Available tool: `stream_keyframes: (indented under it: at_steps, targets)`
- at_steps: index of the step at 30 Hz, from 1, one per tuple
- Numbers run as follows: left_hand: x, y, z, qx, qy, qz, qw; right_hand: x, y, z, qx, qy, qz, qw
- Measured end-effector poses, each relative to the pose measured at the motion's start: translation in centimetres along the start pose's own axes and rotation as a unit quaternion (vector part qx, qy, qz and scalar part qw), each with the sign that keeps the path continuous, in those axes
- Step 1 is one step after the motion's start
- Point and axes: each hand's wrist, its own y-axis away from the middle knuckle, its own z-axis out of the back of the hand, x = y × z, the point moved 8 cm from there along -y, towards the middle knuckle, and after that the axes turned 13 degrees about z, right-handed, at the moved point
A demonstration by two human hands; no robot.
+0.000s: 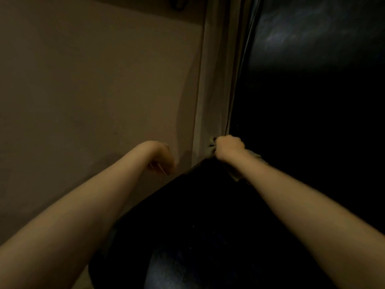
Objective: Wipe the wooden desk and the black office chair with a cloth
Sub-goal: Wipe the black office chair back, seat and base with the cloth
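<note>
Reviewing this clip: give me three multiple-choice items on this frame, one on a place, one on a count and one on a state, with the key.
1. Where is the crumpled pale cloth?
A. bunched in the right hand
B. spread flat on a table
C. hanging from a hook

2. How many bare forearms are in view?
A. one
B. two
C. four

3. What is the left hand doing?
A. gripping a spray bottle
B. pressing flat with straight fingers
C. hanging loosely curled, holding nothing

Key:
1 A, the cloth sticks out of the right fist.
2 B, one forearm reaches in from each lower corner.
3 C, its fingers curl and nothing shows in them.
</note>
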Motion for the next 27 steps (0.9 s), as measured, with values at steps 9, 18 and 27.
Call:
stream_keyframes:
  at_steps: [9, 18, 27]
  targets:
    - [1.3, 2.0, -0.9, -0.001, -0.015, 0.046, 0.999, 8.4, 1.6, 0.7, 0.079, -0.439, 0.109, 0.888]
    - [2.2, 4.4, 1.6, -0.073, -0.002, 0.05, 0.996, 9.0, 3.4, 0.5, 0.013, 0.029, 0.104, 0.994]
    - [3.2, 7.3, 5.6, -0.12, 0.084, 0.014, 0.989, 10.4, 3.4, 2.5, 0.061, -0.386, 0.14, 0.91]
